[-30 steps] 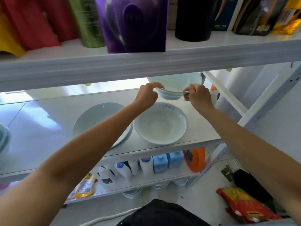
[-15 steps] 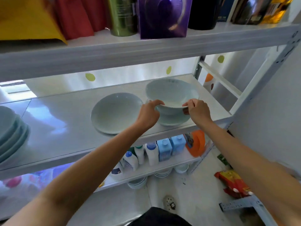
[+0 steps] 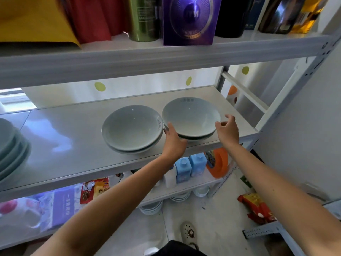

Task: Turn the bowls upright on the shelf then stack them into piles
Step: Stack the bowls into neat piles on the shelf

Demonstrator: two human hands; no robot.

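A person's left hand (image 3: 172, 138) rests flat, fingers extended and together, against the near left side of a pile of two pale celadon bowls (image 3: 191, 120), touching the lower bowl's wall without gripping it. The right hand (image 3: 227, 129) hovers just beside the pile's right rim with fingers spread wide and curled, holding nothing; whether a fingertip touches the rim cannot be told. The two-bowl pile sits upright between the hands, near the front right corner of a white metal shelf (image 3: 73, 163). Just to the left of the left hand, a second pile of two upright bowls (image 3: 132, 129) stands almost touching the first. Well off beyond that, at the far left edge of view, a taller stack of bowls (image 3: 11, 150) is partly cut off. The bowls look like glazed ceramic: stiff, smooth and likely slippery, with some weight, and apt to chip or crack if knocked together or dropped from the shelf edge. The best hold appears to be opposite sides of the rim with both hands, thumbs above and fingers beneath the wall, lowering one bowl squarely into another. Above the hands an upper shelf carries a purple box (image 3: 189, 21) and a green canister (image 3: 144, 19).
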